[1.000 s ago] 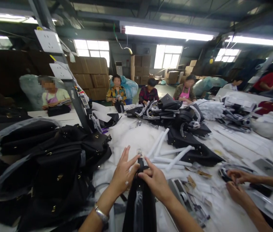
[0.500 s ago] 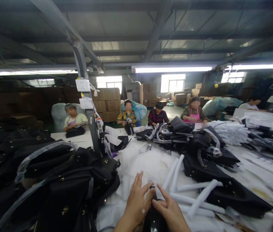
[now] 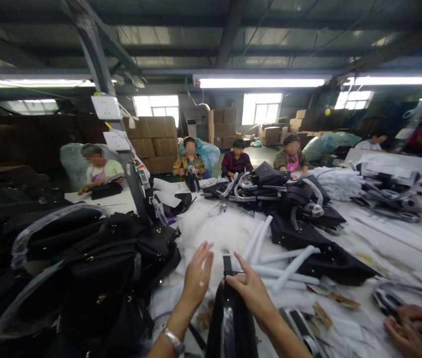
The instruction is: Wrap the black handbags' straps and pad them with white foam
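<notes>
Black strap point(image 3: 227, 266) on black bag point(image 3: 241, 323): right hand point(image 3: 250, 288) holding, left hand point(image 3: 197, 277) free
The bag sits just below the right hand, near the white tubes point(image 3: 292, 268). The step in hand appears to be handling of its strap. Right: thumb and curled fingers appear closed on the strap's base, index finger extended, reaching in diagonally. Left: raised beside the strap, fingers extended, loosely parted, holding nothing. The next move probably calls for a steady right-hand hold, left fingers brought to the strap

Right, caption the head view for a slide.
Right hand at the strap of a black bag, left hand open beside it, white tubes beyond.
</notes>
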A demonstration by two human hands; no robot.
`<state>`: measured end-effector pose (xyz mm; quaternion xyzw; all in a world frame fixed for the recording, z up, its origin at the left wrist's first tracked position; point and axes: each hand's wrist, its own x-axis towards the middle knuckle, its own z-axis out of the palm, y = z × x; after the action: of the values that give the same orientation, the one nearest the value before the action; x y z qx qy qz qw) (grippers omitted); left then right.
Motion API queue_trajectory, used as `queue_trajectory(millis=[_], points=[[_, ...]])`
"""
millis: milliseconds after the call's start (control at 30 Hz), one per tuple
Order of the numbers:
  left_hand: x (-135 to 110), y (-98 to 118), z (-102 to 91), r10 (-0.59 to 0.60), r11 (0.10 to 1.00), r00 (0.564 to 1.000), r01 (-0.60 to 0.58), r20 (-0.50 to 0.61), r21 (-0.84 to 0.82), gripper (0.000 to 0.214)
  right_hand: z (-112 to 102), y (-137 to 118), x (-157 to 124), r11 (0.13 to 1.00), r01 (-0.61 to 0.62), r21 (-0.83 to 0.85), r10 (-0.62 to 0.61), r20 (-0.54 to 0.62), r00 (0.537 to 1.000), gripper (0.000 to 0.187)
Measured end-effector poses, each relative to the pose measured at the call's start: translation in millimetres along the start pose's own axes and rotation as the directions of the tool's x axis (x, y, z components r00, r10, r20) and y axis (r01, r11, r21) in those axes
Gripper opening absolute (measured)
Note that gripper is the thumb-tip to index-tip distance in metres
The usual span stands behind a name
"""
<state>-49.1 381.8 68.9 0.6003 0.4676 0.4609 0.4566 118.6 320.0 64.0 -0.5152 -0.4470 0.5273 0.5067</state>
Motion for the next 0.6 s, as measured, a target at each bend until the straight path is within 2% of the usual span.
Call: queue_trajectory(millis=[67,167,267,333,433,600], points=[[-4.7,-2.9,-1.8,-0.158,0.982,0.987,0.157,0.002,-0.101,0.083,1.1,-6.1,-11.6,0.997,0.030,-0.073,-0.031,-0.014,0.999,0.095],[-13.6,-0.9,-1.2,-0.361,0.892,0.914,0.396,0.185,-0.217,0.086,6.0,-12.1,-31.4,0.981,0.044,-0.187,-0.047,-0.013,0.999,0.090],[-22.8,11.6,5.0,-0.412,0.809,0.843,0.514,0.346,-0.286,0.077,12.5,-13.8,-49.0,0.966,0.042,-0.256,-0.043,0.000,0.999,0.091],[-31.2,22.5,11.5,-0.393,0.790,0.839,0.518,0.376,-0.329,0.068,15.2,-12.7,-57.6,0.962,0.038,-0.270,-0.041,-0.006,0.999,0.093],[-52.0,35.2,21.7,-0.343,0.807,0.869,0.467,0.357,-0.362,0.057,15.3,-8.5,-66.5,0.962,0.047,-0.267,-0.062,-0.049,0.997,0.093],[-97.0,35.6,27.8,-0.289,0.868,0.916,0.374,0.280,-0.327,0.048,13.0,-2.2,-81.8,0.963,0.061,-0.264,-0.087,-0.088,0.992,0.090]])
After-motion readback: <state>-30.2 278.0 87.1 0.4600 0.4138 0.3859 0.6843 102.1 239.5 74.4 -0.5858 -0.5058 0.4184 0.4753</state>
